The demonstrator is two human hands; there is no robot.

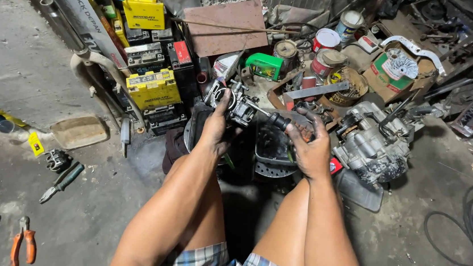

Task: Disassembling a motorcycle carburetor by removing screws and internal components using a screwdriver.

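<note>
Greasy hands work a screwdriver into a small carburettor above a dark tray.

The left hand (216, 128) is closed around the carburettor (238, 106), holding it over the floor between the person's knees, just left of the black tray (272, 147). The right hand (310, 148) has its fingers wrapped on the black-handled screwdriver (275, 119), whose shaft runs left into the part. To do this well, the person should probably keep the shaft in line with the screw, brace the body firmly, and stay over the tray, near the engine block (373, 142), so loose bits are caught.
</note>
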